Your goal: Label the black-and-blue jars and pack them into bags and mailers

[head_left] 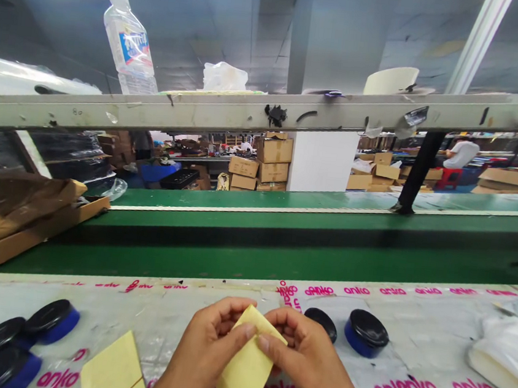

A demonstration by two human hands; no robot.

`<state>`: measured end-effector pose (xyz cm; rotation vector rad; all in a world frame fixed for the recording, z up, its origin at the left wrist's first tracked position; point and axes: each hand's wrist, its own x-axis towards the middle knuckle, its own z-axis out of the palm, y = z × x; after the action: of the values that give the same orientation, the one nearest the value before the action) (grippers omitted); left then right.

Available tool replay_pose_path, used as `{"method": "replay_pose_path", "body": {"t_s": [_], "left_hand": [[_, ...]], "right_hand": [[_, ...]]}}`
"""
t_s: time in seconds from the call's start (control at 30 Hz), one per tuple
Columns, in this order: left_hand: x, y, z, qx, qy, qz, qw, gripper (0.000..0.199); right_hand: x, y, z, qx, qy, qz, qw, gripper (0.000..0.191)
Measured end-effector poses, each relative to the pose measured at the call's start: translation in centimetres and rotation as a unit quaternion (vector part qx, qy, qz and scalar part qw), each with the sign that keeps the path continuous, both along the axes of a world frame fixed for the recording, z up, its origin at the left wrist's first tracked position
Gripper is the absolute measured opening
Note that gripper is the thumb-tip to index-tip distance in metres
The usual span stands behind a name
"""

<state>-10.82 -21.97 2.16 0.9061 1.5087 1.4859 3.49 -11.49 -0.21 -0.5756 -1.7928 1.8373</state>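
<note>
A yellow paper piece (247,372) is held up at the bottom centre, over the plastic-covered table. My left hand (212,349) pinches its upper left part between thumb and fingers. From the other side, my right hand (300,353) grips the upper right edge, its thumb close to the left thumb. More yellow paper (113,367) lies flat on the table to the left. Just beyond my right hand, a black round piece (322,324) is partly hidden. Beside it sits a round black and blue piece (366,334).
Several black and blue round pieces (52,321) stand at the lower left. An open cardboard box (31,244) is at the left edge, white wrapped material (508,353) at the right. Behind the table runs a green conveyor (234,253), under a shelf rail (221,110) bearing a bottle (132,51).
</note>
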Motion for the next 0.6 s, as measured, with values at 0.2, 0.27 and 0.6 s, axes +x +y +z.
{"method": "replay_pose_path", "body": {"t_s": [0.2,0.27,0.6], "left_hand": [[0.2,0.3,0.3,-0.047,0.017,0.013,0.999,0.041],[0.3,0.3,0.3,-0.054,0.034,0.018,0.998,0.039],[0.1,0.3,0.1,-0.067,0.067,0.003,0.996,0.042]], "right_hand": [[0.8,0.1,0.4,0.094,-0.017,-0.032,0.995,0.031],[1.1,0.1,1.0,0.16,-0.016,-0.042,0.986,0.026],[1.6,0.6,1.5,0.293,-0.013,-0.048,0.955,0.02]]}}
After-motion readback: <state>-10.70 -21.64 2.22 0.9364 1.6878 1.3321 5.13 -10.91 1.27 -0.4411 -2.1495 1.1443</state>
